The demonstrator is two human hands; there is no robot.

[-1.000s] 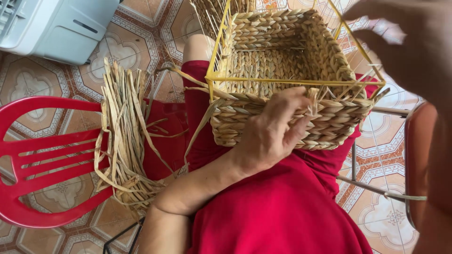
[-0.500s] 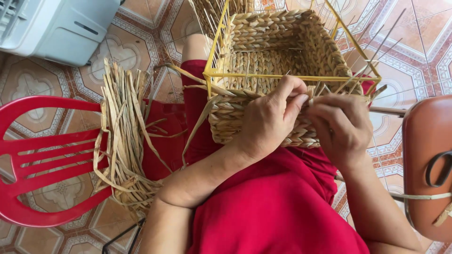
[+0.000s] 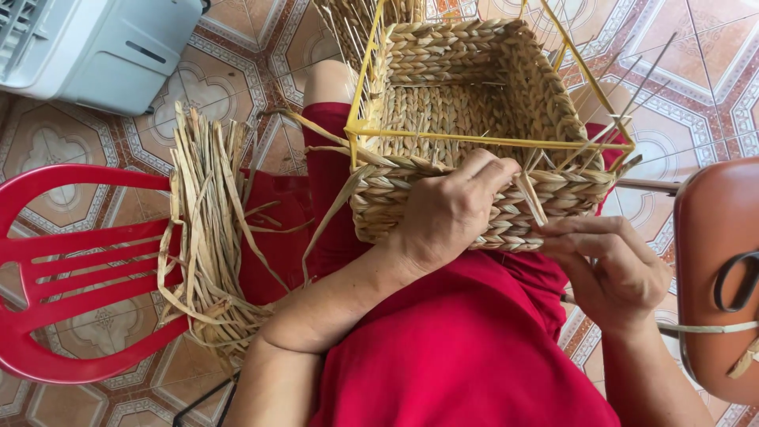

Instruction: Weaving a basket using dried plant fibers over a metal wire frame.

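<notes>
The left hand (image 3: 451, 213) lies palm down against the near wall of the woven basket (image 3: 474, 119), knuckles up, its fingers (image 3: 494, 170) curled over the basket's top edge. Its forearm runs back and down from the basket, bent at the elbow. The right hand (image 3: 613, 265) sits just right of the basket's near corner, fingers (image 3: 573, 229) stretched leftward and pinched together at the weave. Both forearms are bare.
</notes>
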